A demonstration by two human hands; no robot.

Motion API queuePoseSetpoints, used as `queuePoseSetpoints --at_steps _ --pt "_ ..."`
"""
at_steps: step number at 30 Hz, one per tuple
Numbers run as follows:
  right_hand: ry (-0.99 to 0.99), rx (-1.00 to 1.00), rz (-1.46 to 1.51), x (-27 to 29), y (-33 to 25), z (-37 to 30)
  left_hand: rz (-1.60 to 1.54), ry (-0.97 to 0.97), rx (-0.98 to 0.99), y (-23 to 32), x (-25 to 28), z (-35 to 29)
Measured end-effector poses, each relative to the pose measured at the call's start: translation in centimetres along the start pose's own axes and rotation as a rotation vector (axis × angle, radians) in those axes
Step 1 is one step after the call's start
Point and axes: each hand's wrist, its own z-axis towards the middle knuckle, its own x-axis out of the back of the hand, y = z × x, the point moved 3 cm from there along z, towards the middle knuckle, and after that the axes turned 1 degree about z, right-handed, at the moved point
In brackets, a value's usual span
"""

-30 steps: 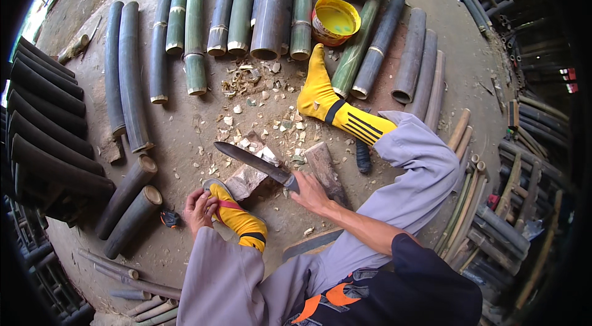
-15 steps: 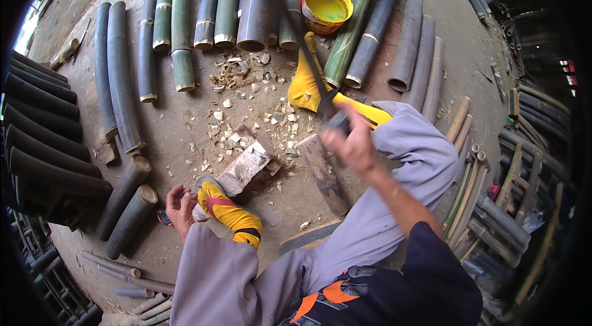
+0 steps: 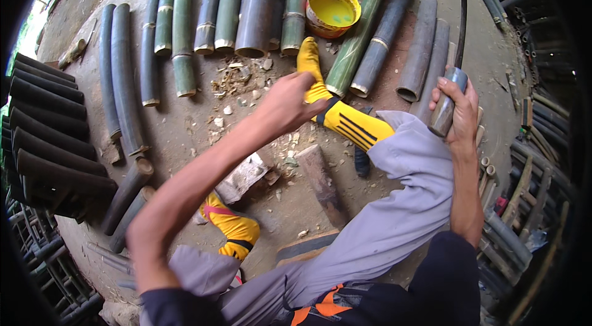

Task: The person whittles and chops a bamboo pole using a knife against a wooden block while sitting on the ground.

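Observation:
My right hand [image 3: 465, 107] is raised at the right, closed round the thick grey, tube-like handle of a machete [image 3: 462, 24]. The machete's long, dark, narrow blade points up and away from me. My left forearm crosses the middle. Its hand [image 3: 288, 104] hovers by my foot in a yellow sock [image 3: 345, 117]. Thumb and forefinger are apart with nothing seen between them; the other fingers are mostly hidden. Below lie a pale, worn wood block [image 3: 243, 179], partly behind the forearm, and a short log [image 3: 322, 184]. Wood chips [image 3: 231, 82] litter the ground.
Green and grey bamboo tubes [image 3: 262, 8] lie across the far side. Among them stands a yellow tub [image 3: 333, 6] of yellow liquid. Dark curved pieces [image 3: 52, 141] are stacked at left, more poles [image 3: 505, 233] at right. A dark handle-like object [image 3: 362, 162] shows beneath my leg.
My right hand has swung right and up with the machete, its blade now upright. My left hand has left the spot by my near foot and crossed to my far foot.

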Motion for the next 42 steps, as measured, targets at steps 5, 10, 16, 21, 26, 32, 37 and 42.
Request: queuePoseSetpoints --at_steps 5,10,16,21,26,32,37,42 --pt "0.020 -0.004 0.080 0.5 -1.1 -0.2 0.629 -0.032 0.254 -3.1 -12.5 10.3" --pt "-0.002 0.011 0.083 0.3 -2.3 0.4 0.507 -0.010 0.381 -4.0 -14.3 11.3" --pt "-0.047 0.017 0.018 -0.2 -2.3 0.1 -0.147 0.411 0.262 0.7 -10.2 10.6" --pt "-0.043 0.095 0.013 0.1 -2.0 0.0 -0.290 0.846 -0.094 4.4 1.4 3.2" --pt "-0.012 0.124 -0.050 0.4 -1.4 0.6 -1.200 1.046 -0.481 5.4 3.8 -3.0" --pt "-0.049 0.160 -0.034 0.8 -1.3 0.2 -0.903 1.318 -0.446 5.6 6.0 5.2" --pt "-0.016 0.300 -0.112 1.1 -1.9 -0.6 -0.416 1.359 -0.600 9.2 15.9 3.9" --pt "-0.013 0.399 -0.038 0.2 -1.7 -1.5 -0.217 1.253 -0.467 11.1 25.2 -5.2"
